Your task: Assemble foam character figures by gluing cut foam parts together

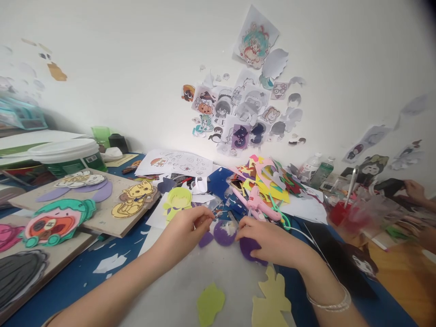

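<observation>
Well apart: purple felt (250,251), lidded tub (64,155)

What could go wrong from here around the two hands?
The pink plastic glue gun lies just beyond the right hand; if it is hot, brushing it might cause a burn. The rounded purple felt-like piece sits between the left hand and the right hand, so either could nudge it aside. The pale yellow animal-shaped cutout lies beside the right forearm, which could drag or crease it.
</observation>
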Tool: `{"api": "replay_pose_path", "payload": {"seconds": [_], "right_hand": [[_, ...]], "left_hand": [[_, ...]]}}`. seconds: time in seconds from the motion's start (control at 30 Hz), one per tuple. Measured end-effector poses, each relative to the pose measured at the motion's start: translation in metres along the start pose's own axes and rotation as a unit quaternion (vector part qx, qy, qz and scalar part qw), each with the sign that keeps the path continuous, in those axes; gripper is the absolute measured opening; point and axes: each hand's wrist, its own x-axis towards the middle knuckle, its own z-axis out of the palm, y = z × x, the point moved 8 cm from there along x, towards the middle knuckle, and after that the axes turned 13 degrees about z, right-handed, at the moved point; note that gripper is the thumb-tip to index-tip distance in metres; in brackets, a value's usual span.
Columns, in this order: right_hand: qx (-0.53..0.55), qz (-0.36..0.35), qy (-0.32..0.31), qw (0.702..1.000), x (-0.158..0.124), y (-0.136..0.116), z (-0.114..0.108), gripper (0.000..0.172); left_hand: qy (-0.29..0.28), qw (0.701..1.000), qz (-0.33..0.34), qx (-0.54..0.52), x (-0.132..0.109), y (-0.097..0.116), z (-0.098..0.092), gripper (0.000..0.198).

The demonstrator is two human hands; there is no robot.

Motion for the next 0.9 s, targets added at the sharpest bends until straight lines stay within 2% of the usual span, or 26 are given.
{"api": "replay_pose_path", "payload": {"seconds": [0.17, 0.37, 0.5, 0.57, 0.67, 0.77, 0.9], "right_hand": [[0.045, -0.001, 0.015, 0.999, 0.002, 0.0, -0.009, 0.016], [0.188, -0.032, -0.014, 0.982, 0.001, 0.01, -0.023, 0.002], [0.286, -0.034, 0.002, 0.958, -0.002, 0.025, -0.036, 0.011], [0.338, -0.057, 0.011, 0.94, -0.004, 0.029, -0.041, 0.014], [0.424, -0.108, 0.028, 0.899, -0.008, 0.032, -0.047, 0.018], [0.492, -0.127, 0.046, 0.86, -0.01, 0.036, -0.049, 0.02], [0.51, -0.144, 0.032, 0.847, -0.01, 0.029, -0.044, 0.02]], "left_hand": [[-0.006, 1.0, 0.015, 0.011, -0.001, 0.001, 0.002, 0.025], [-0.024, 1.0, 0.012, -0.009, -0.001, 0.003, 0.007, 0.024], [-0.032, 0.999, 0.003, -0.039, -0.002, 0.006, 0.009, 0.022], [-0.036, 0.998, -0.002, -0.052, -0.002, 0.007, 0.009, 0.022], [-0.037, 0.997, -0.006, -0.069, -0.002, 0.01, 0.009, 0.022], [-0.044, 0.994, -0.012, -0.095, -0.002, 0.01, 0.011, 0.025], [-0.064, 0.987, -0.015, -0.149, -0.005, 0.012, 0.021, 0.032]]}}
